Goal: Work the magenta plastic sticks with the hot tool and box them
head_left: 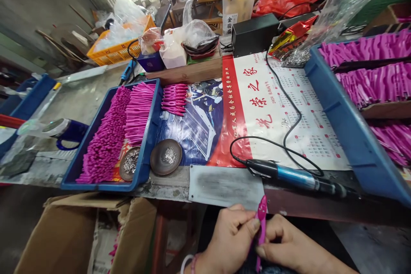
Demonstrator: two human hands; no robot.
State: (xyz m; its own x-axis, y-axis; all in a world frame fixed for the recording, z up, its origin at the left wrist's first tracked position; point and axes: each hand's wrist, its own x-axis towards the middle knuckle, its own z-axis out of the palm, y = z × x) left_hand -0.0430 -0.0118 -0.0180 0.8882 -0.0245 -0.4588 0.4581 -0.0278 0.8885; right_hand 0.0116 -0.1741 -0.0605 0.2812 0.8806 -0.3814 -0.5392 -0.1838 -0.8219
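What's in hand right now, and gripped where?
A pink piece: the left hand pinches it just below its top end, the right hand lower down.

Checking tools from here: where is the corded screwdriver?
In the head view, right of centre: the screwdriver lies along the near edge of the poster, its left end near the grey plate.
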